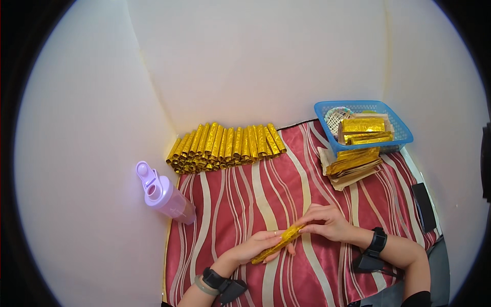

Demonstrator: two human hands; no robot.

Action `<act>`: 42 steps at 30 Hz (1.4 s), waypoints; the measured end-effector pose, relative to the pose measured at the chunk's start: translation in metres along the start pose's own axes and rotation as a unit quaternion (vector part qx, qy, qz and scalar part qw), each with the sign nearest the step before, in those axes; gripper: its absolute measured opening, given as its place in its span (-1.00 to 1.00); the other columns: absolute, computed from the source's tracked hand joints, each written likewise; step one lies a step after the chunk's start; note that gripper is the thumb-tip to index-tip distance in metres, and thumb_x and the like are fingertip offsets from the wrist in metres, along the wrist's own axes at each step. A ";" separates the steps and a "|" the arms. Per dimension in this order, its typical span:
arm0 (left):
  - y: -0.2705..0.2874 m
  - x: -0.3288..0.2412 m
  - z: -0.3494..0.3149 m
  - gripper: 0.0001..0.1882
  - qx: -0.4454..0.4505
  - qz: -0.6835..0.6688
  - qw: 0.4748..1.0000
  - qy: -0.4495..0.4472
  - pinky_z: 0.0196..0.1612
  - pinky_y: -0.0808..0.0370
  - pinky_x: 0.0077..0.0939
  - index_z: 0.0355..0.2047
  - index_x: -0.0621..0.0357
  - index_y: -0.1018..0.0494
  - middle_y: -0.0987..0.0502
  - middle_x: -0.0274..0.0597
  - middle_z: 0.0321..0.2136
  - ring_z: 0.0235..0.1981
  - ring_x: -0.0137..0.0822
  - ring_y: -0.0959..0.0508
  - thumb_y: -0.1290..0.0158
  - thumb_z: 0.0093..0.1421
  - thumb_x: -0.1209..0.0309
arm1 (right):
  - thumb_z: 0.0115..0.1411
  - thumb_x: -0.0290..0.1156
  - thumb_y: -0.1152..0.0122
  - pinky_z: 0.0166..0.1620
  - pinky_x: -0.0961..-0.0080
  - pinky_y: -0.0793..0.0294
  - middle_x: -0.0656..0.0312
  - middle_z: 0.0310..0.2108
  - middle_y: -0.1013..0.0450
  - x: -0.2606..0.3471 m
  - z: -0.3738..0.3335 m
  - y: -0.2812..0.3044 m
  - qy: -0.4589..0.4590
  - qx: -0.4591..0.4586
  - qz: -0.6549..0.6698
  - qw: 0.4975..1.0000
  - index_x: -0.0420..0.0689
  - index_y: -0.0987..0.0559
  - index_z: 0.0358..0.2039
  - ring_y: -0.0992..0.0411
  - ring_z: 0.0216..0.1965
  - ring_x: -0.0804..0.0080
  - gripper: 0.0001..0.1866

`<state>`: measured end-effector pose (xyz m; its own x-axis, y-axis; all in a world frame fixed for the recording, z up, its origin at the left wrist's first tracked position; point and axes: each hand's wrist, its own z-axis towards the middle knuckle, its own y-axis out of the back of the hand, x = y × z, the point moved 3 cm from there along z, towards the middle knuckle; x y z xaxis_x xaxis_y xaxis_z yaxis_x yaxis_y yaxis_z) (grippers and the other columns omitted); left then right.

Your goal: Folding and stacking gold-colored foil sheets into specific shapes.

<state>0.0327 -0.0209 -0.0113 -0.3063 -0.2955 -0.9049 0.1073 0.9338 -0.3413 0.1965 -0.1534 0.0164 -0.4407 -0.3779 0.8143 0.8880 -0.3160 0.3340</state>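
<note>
A shiny gold paper roll lies slantwise between my two hands, low over the striped red cloth. My left hand grips its lower part, thumb on top and fingers beneath. At the upper end, the fingertips of my right hand pinch the roll. Beyond my hands, a stack of similar gold paper rolls lies against the back wall. To the right, a pile of flat gold paper sheets with brown backing rests on the cloth.
A blue plastic basket at the back right holds more gold sheets and a woven round piece. A lilac drink bottle leans at the left wall. A dark phone lies at the right edge of the red striped cloth.
</note>
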 end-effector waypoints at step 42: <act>0.143 -0.144 0.023 -0.44 -0.484 0.671 0.548 -0.123 0.23 -0.20 -0.24 0.13 0.48 -0.20 -0.11 0.31 0.20 0.21 0.16 -0.19 0.18 0.04 0.75 | 0.21 -0.42 -0.15 -0.12 0.58 -0.38 0.21 -0.25 -0.48 -0.030 -0.007 0.007 -0.118 -0.123 0.024 0.985 -0.19 -0.60 -0.19 -0.43 -0.20 0.47 -0.80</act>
<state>0.1144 0.1508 0.0645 -0.4162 0.8813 -0.2236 -0.5098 -0.0225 0.8600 0.2149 -0.1502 -0.0091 -0.3301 -0.1931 0.9240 0.8358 -0.5146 0.1911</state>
